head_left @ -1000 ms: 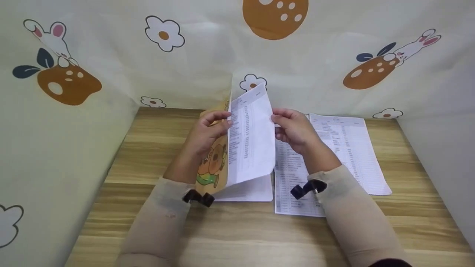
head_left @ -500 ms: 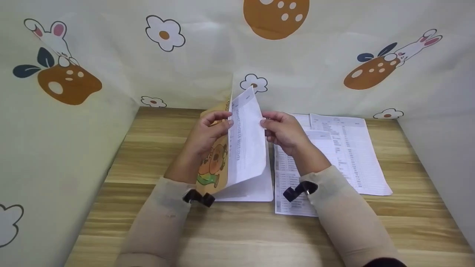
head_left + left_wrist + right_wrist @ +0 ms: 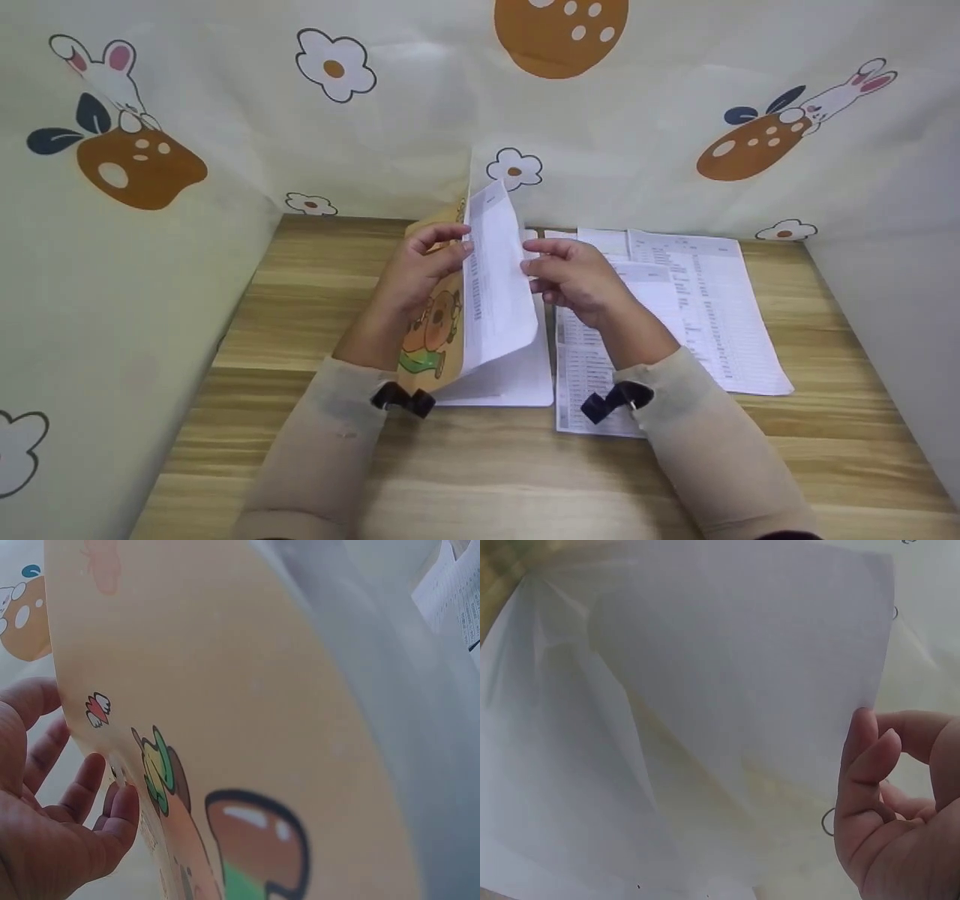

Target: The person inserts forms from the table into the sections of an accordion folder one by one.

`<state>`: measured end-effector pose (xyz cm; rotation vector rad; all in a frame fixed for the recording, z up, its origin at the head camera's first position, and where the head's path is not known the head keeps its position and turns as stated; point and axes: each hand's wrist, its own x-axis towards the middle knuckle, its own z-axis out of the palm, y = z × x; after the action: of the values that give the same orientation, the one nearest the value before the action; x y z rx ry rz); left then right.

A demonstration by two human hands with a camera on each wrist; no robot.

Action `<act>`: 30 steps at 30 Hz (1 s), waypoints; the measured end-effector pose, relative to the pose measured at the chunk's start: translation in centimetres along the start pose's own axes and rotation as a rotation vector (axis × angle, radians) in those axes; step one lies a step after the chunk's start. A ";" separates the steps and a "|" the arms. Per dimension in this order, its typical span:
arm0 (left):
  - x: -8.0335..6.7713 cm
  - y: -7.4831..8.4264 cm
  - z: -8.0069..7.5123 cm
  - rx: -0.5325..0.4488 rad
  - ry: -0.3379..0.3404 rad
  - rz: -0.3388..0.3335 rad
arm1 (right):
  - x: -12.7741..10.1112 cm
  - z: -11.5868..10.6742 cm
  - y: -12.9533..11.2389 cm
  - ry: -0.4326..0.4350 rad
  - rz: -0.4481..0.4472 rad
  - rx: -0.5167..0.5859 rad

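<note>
My left hand (image 3: 420, 274) is curled round the raised cover of the folder (image 3: 431, 330), thumb on the inner side and fingers (image 3: 112, 817) behind the cartoon print, so the cover stands nearly upright off the table (image 3: 315, 300) and the pocket stays open. Just right of it, the printed sheet (image 3: 495, 285) stands on edge inside the open folder, lower end down at the fold, top corner up by the curtain backdrop (image 3: 420, 112). My right hand (image 3: 574, 274) pinches the sheet's right edge, thumb and fingertips (image 3: 870, 757) closed on the paper, which keeps it steady and lined up with the pocket. Further right, loose printed pages (image 3: 690, 307) lie flat and overlapping on the table, well within reach of the right hand.
</note>
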<state>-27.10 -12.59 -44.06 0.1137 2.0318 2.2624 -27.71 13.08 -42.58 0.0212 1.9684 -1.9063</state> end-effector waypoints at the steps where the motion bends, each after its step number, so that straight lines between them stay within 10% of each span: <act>1: 0.0 0.0 0.0 -0.003 0.001 0.000 | -0.2 0.0 0.1 -0.006 -0.003 -0.005; 30: 0.2 -0.4 0.1 0.070 0.022 -0.014 | -2.0 1.9 2.6 -0.029 -0.091 -0.128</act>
<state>-27.23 -12.38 -44.47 0.0797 2.1166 2.1942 -24.62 12.00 -44.44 -0.1333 2.1005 -1.8211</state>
